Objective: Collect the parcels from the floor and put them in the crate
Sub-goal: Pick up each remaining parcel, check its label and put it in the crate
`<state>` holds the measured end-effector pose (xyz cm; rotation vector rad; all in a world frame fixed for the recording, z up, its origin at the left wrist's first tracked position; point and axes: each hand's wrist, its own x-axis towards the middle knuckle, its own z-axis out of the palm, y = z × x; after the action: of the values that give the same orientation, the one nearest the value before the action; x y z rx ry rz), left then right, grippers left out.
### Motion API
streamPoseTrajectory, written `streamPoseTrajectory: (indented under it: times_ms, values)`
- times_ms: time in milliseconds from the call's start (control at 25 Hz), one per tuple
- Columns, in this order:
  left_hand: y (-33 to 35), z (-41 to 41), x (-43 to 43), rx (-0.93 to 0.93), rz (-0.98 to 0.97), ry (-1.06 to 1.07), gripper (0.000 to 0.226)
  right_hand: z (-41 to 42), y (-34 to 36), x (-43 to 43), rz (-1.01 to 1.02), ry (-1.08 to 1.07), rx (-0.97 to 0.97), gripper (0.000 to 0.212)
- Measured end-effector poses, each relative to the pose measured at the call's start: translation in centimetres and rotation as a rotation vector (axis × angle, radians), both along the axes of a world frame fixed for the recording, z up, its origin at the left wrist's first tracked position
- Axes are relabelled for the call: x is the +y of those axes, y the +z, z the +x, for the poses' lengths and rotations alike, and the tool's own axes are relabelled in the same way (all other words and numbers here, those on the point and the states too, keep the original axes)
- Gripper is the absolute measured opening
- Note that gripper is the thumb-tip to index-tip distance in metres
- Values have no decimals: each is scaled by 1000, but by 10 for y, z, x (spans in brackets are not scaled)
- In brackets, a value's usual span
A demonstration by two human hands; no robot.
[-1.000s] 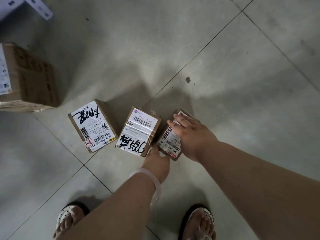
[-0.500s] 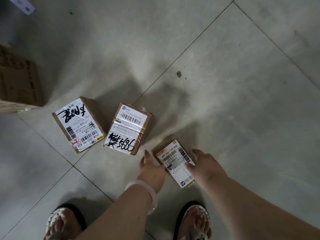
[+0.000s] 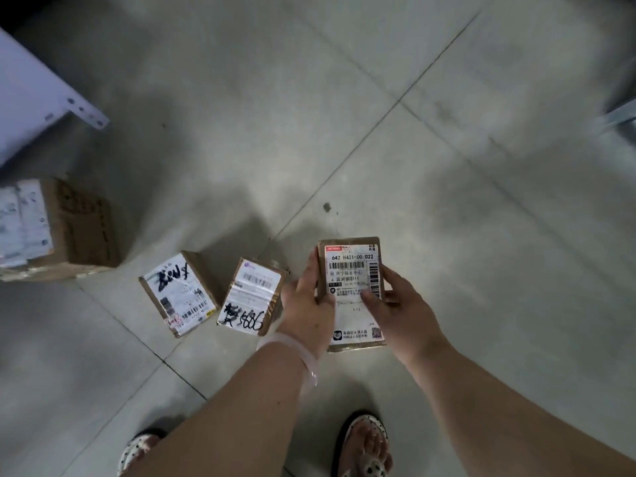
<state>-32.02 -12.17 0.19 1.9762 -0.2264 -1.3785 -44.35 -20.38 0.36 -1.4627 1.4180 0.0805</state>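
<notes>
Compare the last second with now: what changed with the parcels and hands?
The small parcel lay on the floor beside the middle parcel, under the right hand. It was drawn toward the person, turned, and is now gripped label-up by the left hand and right hand, apparently lifted. The middle parcel, the left parcel and the large box stayed on the floor.
</notes>
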Motion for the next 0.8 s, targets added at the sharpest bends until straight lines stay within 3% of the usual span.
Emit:
streamPoseTrajectory:
  times_ms: [320,560,800]
  values:
    - [276,126,-35,-214,-299,41,63,116,288,-45,-186,2,-299,36]
    - [532,201,-11,-372,-523,54,57,187,549,-30,-419,113,-441,41]
    - [699,245,31,-483,-631,95,62,230,712,13,-534,123,-556,46]
